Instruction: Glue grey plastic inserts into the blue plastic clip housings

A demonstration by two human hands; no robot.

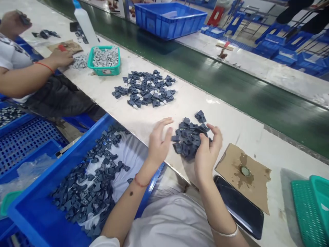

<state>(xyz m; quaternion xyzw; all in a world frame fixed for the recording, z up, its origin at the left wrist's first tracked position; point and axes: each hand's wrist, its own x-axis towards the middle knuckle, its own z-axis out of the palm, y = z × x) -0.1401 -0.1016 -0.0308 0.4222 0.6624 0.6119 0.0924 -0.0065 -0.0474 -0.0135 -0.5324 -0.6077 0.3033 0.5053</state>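
Note:
Both my hands are at a small heap of dark grey plastic parts [189,137] near the table's front edge. My left hand [159,142] is at the heap's left side, fingers apart and holding nothing. At the right side, my right hand [208,151] curves around the heap with thumb and fingers spread, touching or nearly touching the parts. One loose part [200,116] lies just beyond the heap. Farther off on the table is a larger pile of dark parts [147,87] with small whitish pieces mixed in.
A blue bin [33,202] of dark parts stands at my left. On my right are a phone [239,207], stained cardboard [231,161] with a bottle cap [245,171], and green baskets [302,209]. A co-worker's arm [28,75] reaches near a green basket [104,71] of pale pieces.

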